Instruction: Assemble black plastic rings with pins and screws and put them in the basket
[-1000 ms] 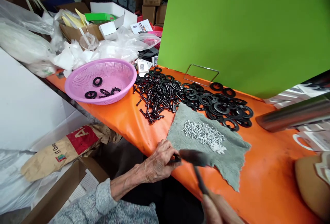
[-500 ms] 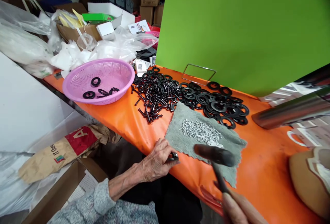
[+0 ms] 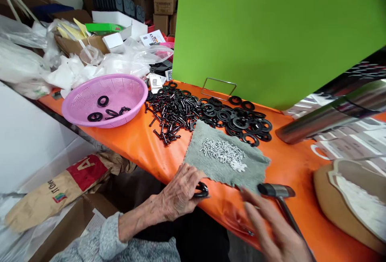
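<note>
At the table's front edge, my left hand (image 3: 181, 193) is closed on a black ring (image 3: 203, 190), which sticks out past the fingers. My right hand (image 3: 273, 228) is open and slightly blurred, fingers apart, with nothing visible in it. Beside that hand a hammer (image 3: 276, 190) lies on the orange tabletop (image 3: 295, 165), its handle partly hidden. A grey-green cloth (image 3: 256, 169) between the hands and the piles bears many small silvery pins (image 3: 223, 149) and a little white matter (image 3: 239, 166).
Behind the cloth are heaps of black pin-like parts (image 3: 171, 113) and black rings (image 3: 241, 122). A pink basket (image 3: 72, 101) holding several rings stands left. To the right are a metal tube (image 3: 301, 129) and a tan tub (image 3: 328, 193) of white powder. A green panel (image 3: 271, 33) rises behind.
The hammer was in my right hand above the cloth; now it rests on the table, let go, and the hand is open. My left hand keeps the ring. The view has shifted slightly right.
</note>
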`<state>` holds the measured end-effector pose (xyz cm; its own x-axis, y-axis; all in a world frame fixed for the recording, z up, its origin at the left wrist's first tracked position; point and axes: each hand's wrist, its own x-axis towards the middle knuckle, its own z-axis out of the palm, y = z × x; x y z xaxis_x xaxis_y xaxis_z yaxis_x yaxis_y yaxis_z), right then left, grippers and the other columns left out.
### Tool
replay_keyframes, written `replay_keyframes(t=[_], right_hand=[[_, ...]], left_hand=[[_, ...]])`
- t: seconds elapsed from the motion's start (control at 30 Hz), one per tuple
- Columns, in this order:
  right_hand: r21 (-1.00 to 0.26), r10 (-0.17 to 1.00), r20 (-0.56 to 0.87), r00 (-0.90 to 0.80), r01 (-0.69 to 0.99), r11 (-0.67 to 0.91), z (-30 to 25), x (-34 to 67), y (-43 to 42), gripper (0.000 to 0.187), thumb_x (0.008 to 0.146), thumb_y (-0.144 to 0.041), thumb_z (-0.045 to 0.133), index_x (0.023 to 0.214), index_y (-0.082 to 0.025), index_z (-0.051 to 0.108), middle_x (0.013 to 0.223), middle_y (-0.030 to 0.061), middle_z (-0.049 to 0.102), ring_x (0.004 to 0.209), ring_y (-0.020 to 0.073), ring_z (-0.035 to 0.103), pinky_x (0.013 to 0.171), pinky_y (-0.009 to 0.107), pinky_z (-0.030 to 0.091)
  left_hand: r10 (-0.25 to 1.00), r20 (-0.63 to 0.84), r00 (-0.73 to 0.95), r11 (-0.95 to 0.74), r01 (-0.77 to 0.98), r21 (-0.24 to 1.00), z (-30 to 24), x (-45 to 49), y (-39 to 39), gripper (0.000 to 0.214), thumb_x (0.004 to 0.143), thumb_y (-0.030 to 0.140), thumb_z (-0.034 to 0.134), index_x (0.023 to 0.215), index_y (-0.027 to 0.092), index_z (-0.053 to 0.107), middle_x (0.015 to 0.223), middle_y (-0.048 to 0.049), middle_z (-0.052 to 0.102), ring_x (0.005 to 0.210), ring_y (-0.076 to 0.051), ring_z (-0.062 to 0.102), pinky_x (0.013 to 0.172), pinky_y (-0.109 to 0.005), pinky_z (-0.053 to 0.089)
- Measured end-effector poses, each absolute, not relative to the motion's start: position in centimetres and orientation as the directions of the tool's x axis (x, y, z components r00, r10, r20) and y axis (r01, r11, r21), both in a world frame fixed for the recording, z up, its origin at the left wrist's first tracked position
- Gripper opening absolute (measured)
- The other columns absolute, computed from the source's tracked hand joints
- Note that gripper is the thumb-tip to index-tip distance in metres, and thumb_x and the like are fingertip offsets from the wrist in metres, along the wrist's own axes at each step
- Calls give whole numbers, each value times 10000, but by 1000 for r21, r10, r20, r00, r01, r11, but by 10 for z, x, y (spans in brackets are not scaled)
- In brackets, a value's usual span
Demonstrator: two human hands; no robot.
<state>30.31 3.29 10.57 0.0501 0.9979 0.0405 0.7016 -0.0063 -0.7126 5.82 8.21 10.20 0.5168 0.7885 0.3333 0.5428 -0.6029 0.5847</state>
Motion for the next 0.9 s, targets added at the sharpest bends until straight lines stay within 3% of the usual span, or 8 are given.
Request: replay_keyframes(t=[0.07, 0.23, 0.33, 0.47, 0.6, 0.7, 0.9], right_hand=[[-843, 995, -72, -74, 537, -21, 115, 259, 42, 432, 885, -482, 521, 1267, -289, 579, 1278, 43, 617, 1169, 227, 577, 990, 415, 480], [-977, 973, -82, -215, 208, -37, 118, 223, 62, 301, 866, -443, 580, 1087, -258, 665, 1066, 39, 693, 996, 190, 648, 904, 323, 529], [-957, 959, 7, -283, 278, 89, 112, 229, 69, 222, 881, -363, 578, 1054, -242, 647, 932, 22, 671, 860, 165, 654, 796, 294, 554], [-789, 931, 260, -254, 500, 357, 96, 232, 74, 198, 912, -269, 534, 1094, -241, 606, 913, 34, 601, 822, 149, 611, 727, 276, 535], [-733, 908, 306, -285, 538, 416, 79, 232, 74, 272, 907, -209, 543, 1175, -247, 559, 958, 45, 586, 844, 152, 606, 751, 284, 542], [-691, 883, 341, -322, 551, 468, 74, 235, 72, 330, 912, -176, 521, 1228, -272, 536, 1013, 47, 603, 932, 169, 604, 817, 299, 539], [-640, 845, 405, -349, 552, 535, 64, 238, 73, 306, 940, -232, 489, 1240, -268, 533, 997, 52, 626, 870, 184, 594, 763, 326, 551]], left_hand=[[752, 372, 544, -651, 520, 553, 104, 60, 81, 278, 899, 180, 497, 1161, 156, 409, 990, -97, 565, 893, -234, 498, 833, -396, 452], [700, 379, 605, -707, 510, 490, 109, 56, 83, 352, 843, 84, 519, 1162, 153, 389, 1024, -100, 555, 929, -233, 487, 833, -363, 462], [694, 285, 661, -692, 506, 515, 123, 49, 87, 425, 794, 89, 551, 1190, 138, 403, 1086, -124, 524, 986, -253, 478, 877, -395, 464], [735, 220, 641, -586, 437, 682, 138, 40, 96, 593, 703, 91, 611, 1256, 125, 403, 1233, -142, 459, 1149, -257, 431, 1012, -394, 414], [794, 209, 571, -516, 451, 728, 118, 40, 105, 156, 903, 139, 503, 1038, 135, 580, 990, -88, 598, 973, -203, 523, 909, -340, 464], [788, 232, 570, -537, 452, 712, 97, 42, 104, 174, 947, 188, 483, 899, 131, 641, 833, -62, 599, 858, -181, 532, 820, -302, 473], [826, 291, 483, -518, 445, 731, 83, 40, 95, 233, 959, 237, 468, 964, 141, 680, 826, -55, 542, 835, -170, 516, 776, -274, 471]])
